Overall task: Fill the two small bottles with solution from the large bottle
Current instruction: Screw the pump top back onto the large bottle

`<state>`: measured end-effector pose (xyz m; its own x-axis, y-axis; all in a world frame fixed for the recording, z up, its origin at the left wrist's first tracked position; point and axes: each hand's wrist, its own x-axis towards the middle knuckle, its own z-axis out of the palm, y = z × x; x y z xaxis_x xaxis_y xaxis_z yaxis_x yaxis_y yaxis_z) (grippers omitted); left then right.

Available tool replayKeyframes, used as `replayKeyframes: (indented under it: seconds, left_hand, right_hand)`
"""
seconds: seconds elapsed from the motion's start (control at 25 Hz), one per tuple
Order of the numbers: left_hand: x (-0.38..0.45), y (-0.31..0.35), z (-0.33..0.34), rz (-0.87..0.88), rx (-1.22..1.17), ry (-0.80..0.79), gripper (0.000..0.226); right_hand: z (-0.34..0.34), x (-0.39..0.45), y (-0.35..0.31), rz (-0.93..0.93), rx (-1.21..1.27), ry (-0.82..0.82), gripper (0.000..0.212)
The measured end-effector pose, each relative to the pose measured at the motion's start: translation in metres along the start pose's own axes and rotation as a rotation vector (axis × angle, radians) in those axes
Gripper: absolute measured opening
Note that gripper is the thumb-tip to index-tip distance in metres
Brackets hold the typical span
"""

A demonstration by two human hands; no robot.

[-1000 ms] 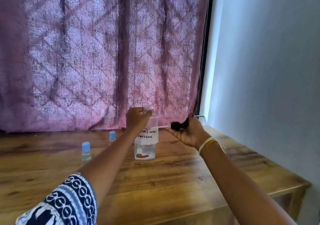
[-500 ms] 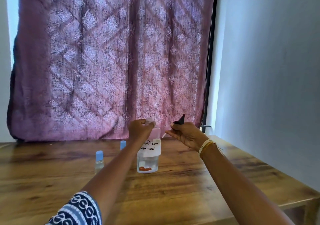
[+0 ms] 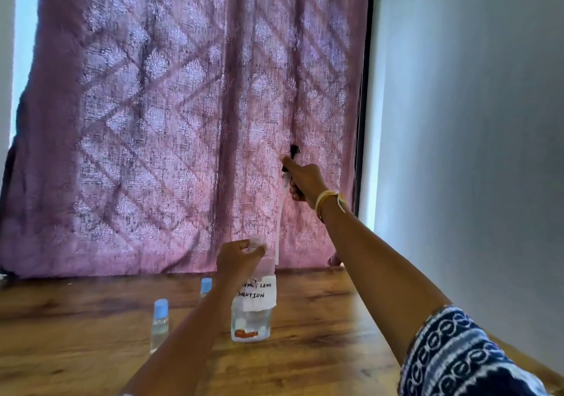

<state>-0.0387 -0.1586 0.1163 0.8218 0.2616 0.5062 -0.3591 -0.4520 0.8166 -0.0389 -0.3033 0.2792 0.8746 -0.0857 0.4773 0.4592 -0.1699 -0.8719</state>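
The large clear bottle (image 3: 251, 319), with a white handwritten label reading "contact lens solution", stands upright on the wooden table (image 3: 320, 350). My left hand (image 3: 238, 258) grips its neck. My right hand (image 3: 305, 180) is raised high above it, holding the black pump head (image 3: 293, 153); its white dip tube (image 3: 279, 231) hangs down, its tip beside the bottle's shoulder, outside the mouth. Two small clear bottles with blue caps stand to the left: one nearer (image 3: 160, 319), one farther back (image 3: 206, 287), partly behind my left forearm.
A purple patterned curtain (image 3: 183, 121) hangs right behind the table. A pale wall (image 3: 473, 151) runs along the right side. The table's right edge slants down past my right arm.
My right hand has lifted the pump head from beside the bottle's top to well above it, drawing the white tube out. The left hand stays on the bottle's neck. The camera has tilted upward.
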Motion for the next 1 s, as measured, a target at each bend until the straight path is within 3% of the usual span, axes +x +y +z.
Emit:
replayKeyframes:
  seconds: [0.2,0.56,0.88,1.0]
  left_hand:
    - [0.001,0.004,-0.003,0.006,0.030,-0.036,0.039]
    - [-0.001,0.006,-0.003,-0.030,-0.001,-0.017,0.029]
    - [-0.003,0.005,-0.002,-0.021,-0.022,0.009,0.026]
    - [-0.006,0.001,-0.005,0.057,-0.034,0.002,0.028]
  right_hand:
    - [0.018,0.009,-0.040,-0.082,0.038,0.037,0.048]
    - [0.022,0.011,-0.043,-0.105,-0.025,0.139,0.050]
    - [0.042,-0.006,0.026,0.052,-0.157,-0.129,0.042]
    - [0.049,-0.023,0.063,0.039,-0.381,-0.205,0.040]
